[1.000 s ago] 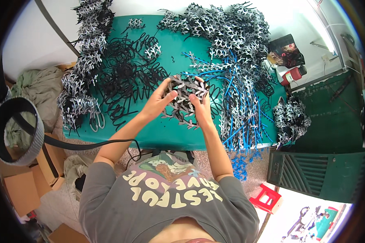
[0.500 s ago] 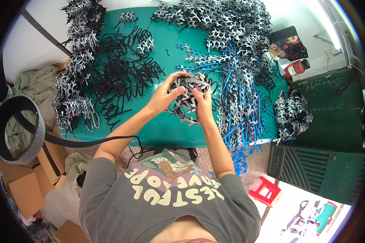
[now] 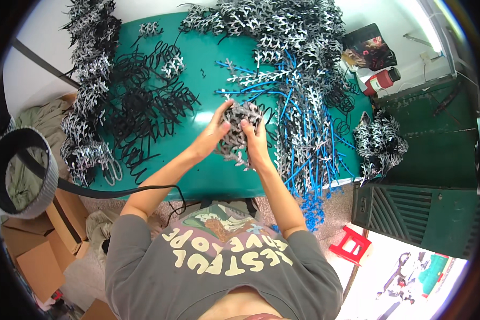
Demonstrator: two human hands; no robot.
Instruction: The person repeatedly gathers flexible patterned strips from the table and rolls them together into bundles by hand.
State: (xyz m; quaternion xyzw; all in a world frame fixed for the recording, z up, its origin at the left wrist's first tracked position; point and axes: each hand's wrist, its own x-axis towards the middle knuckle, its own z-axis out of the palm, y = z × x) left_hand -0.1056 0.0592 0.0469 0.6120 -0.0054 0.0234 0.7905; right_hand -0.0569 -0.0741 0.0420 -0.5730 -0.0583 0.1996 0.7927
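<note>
Between my two hands is a bunched wad of leafy branch-shaped trim point(image 3: 233, 140), silver-grey and black, held above the green table near its front edge. My left hand point(image 3: 214, 129) wraps its left side, thumb on the near face and fingers at the top. My right hand point(image 3: 255, 140) grips the right side, with its thumb pressed on the front. Some sprigs hang out below the hands. Just right of the wad lie long trim strips with blue cords point(image 3: 309, 133). Loops of black cord point(image 3: 149, 101) are to its left.
Heaped silver-and-black trim lines the table's left edge point(image 3: 90, 80) and far right point(image 3: 298, 26). A smaller trim pile point(image 3: 381, 141) sits at the right, near a red bottle point(image 3: 381, 81) and a dark printed bag point(image 3: 369, 48). A red stool point(image 3: 351, 245) and cardboard boxes point(image 3: 40, 266) stand below.
The whole view has shifted slightly, so the table's contents appear farther left. Both hands keep hold of the trim wad, which now looks turned and more tightly gathered.
</note>
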